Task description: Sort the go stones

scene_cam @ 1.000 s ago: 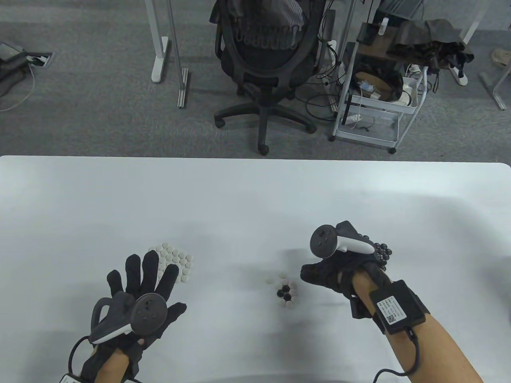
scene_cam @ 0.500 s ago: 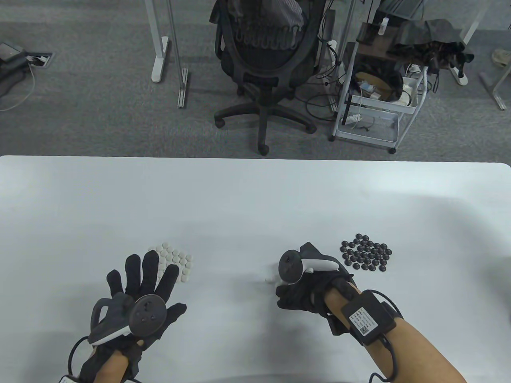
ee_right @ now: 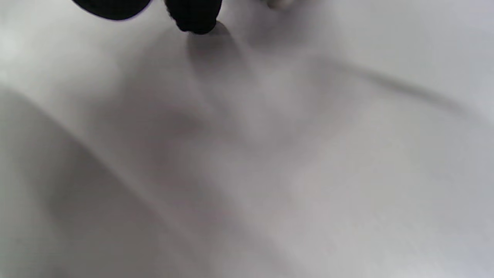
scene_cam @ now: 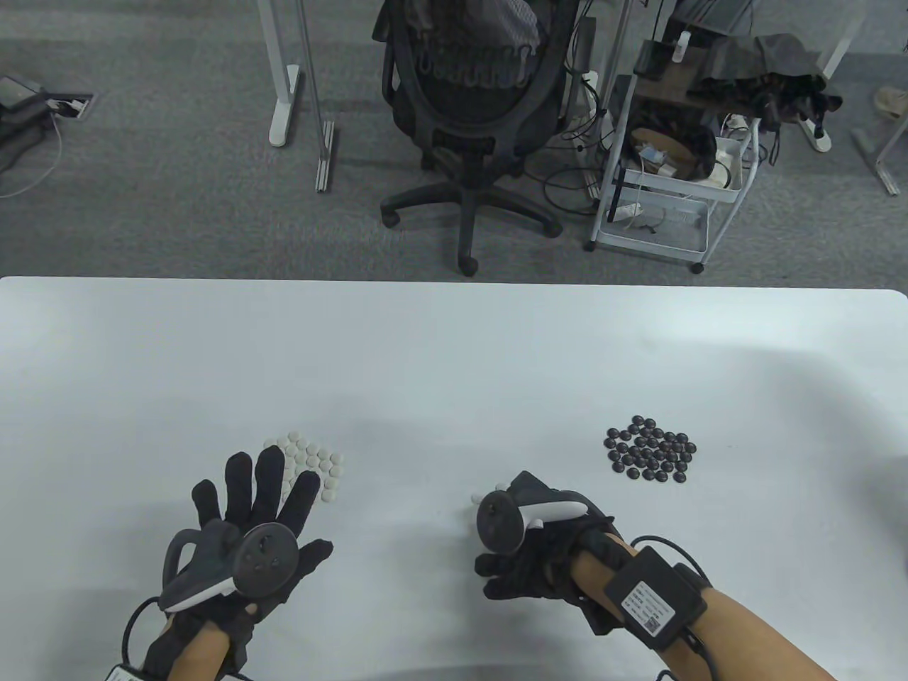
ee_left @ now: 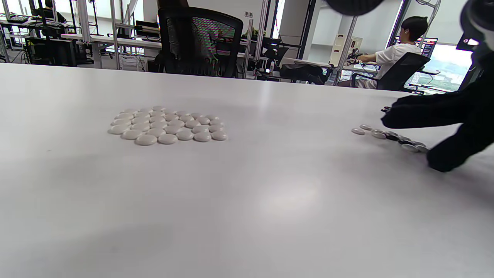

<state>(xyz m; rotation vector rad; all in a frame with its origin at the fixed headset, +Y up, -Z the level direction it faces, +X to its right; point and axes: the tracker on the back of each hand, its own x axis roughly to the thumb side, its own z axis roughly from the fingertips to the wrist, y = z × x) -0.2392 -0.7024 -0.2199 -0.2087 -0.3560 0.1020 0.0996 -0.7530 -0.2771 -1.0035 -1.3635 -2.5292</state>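
A patch of white Go stones [scene_cam: 312, 464] lies left of centre, also in the left wrist view [ee_left: 168, 125]. My left hand [scene_cam: 273, 500] lies flat beside it with spread fingers, which overlap the patch's near left edge. Several black stones [scene_cam: 651, 454] form a patch on the right. My right hand [scene_cam: 493, 535] hovers low over a small mixed cluster [ee_left: 389, 136]. One white stone [scene_cam: 474, 499] peeks out at its left. In the left wrist view its finger [ee_left: 409, 112] and thumb stand apart above the cluster. Nothing shows between them.
The white table [scene_cam: 454, 355] stretches far beyond the stones. Behind its far edge stand an office chair [scene_cam: 468, 128] and a white cart [scene_cam: 667, 184]. The right wrist view is blurred, with a fingertip [ee_right: 195, 17] near the table top.
My right hand left the black patch and came back down-left over the mixed cluster, which it now hides. The left hand has stayed put.
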